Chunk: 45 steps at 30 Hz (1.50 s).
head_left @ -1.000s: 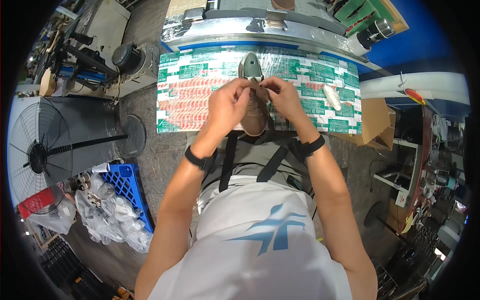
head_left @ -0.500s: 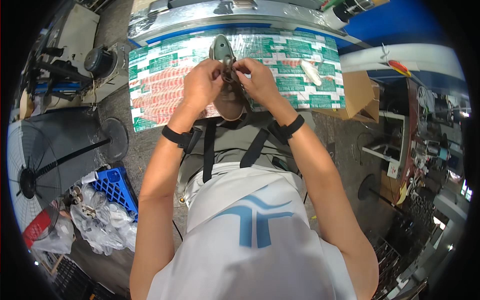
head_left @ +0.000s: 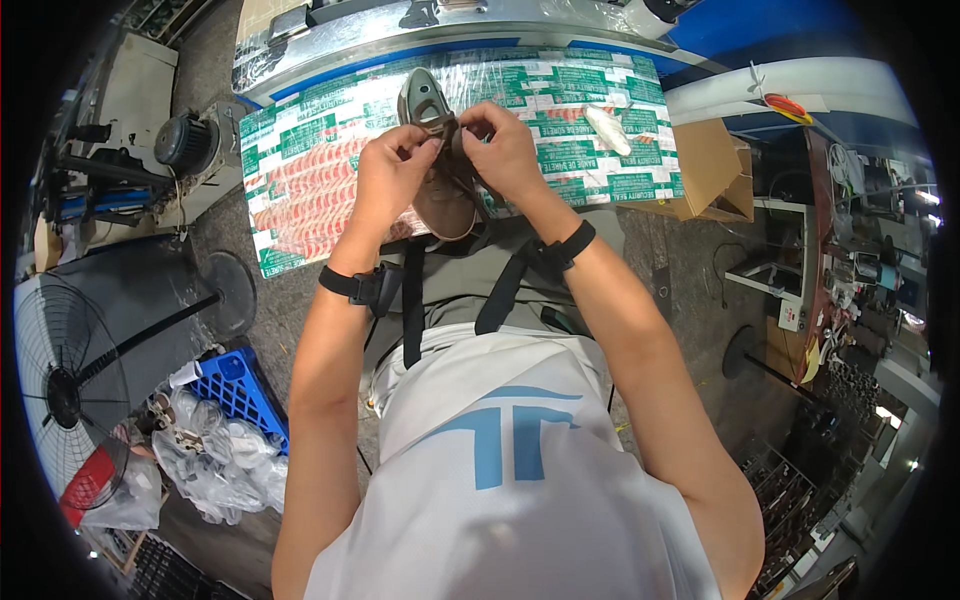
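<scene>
A brown lace-up shoe point(head_left: 443, 210) lies on the taped worktop point(head_left: 560, 180) in front of me, its toe toward my body and its pale-lined opening facing away. Over its tongue, my left hand point(head_left: 392, 172) has thumb and forefinger pinched together at the brown shoelace point(head_left: 447, 130). My right hand point(head_left: 508, 160) sits just across the shoe, its fingers closed on the lace from the other side. Parts of the lace and the shoe's upper are hidden behind my fingers.
A white elongated bundle point(head_left: 607, 131) rests on the worktop to the right. Beyond it runs a metal ledge point(head_left: 370, 40) with another dark shoe piece point(head_left: 418, 14). An open cardboard box point(head_left: 715, 172) stands at right; a fan point(head_left: 65, 395) and blue crate point(head_left: 240, 390) are at left.
The whole view has shifted slightly. Both hands stay at the lace, with the fingers regripped and the right fingertips a little higher over the shoe.
</scene>
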### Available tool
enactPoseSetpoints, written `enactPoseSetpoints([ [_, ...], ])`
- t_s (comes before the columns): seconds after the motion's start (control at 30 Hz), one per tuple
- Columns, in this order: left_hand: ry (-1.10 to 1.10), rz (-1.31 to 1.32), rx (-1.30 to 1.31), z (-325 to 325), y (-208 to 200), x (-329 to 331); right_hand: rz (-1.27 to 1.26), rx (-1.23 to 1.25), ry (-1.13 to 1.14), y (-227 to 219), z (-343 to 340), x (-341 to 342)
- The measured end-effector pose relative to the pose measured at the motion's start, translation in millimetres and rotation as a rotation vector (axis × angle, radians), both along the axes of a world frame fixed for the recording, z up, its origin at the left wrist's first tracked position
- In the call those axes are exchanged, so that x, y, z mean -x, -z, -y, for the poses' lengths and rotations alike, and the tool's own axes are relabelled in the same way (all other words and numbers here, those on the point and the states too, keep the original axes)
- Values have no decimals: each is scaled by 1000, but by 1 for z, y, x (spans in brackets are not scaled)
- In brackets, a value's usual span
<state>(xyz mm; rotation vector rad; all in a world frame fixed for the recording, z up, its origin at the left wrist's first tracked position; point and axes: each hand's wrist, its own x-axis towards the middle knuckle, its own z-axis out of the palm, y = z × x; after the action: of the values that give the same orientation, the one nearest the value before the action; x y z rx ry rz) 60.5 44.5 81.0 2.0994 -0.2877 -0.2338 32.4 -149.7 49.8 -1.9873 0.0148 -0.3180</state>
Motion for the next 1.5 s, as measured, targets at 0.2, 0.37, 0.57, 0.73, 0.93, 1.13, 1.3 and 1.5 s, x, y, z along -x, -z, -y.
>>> enactPoseSetpoints([
  [0.2,-183,-416,629,-6,20,6,-39,-224,200,-1,-36,7],
  [0.37,248,-14,-196,-19,-10,11,98,-300,341,2,-6,-20],
  [0.57,-273,-529,842,-87,-12,-15,-191,-1017,397,-12,119,-40],
  [0.73,-216,-511,1314,-146,22,-92,-65,-886,435,-14,207,-36],
  [0.93,-249,-344,929,-67,-24,-136,-142,785,227,36,216,33],
  [1.13,110,-321,278,-41,0,-86,-246,777,313,40,209,57],
  [1.3,105,-151,129,-47,26,-38,-350,-171,526,25,215,91],
  [1.5,-54,-312,39,-32,27,-32,-522,-1217,137,-5,131,118],
])
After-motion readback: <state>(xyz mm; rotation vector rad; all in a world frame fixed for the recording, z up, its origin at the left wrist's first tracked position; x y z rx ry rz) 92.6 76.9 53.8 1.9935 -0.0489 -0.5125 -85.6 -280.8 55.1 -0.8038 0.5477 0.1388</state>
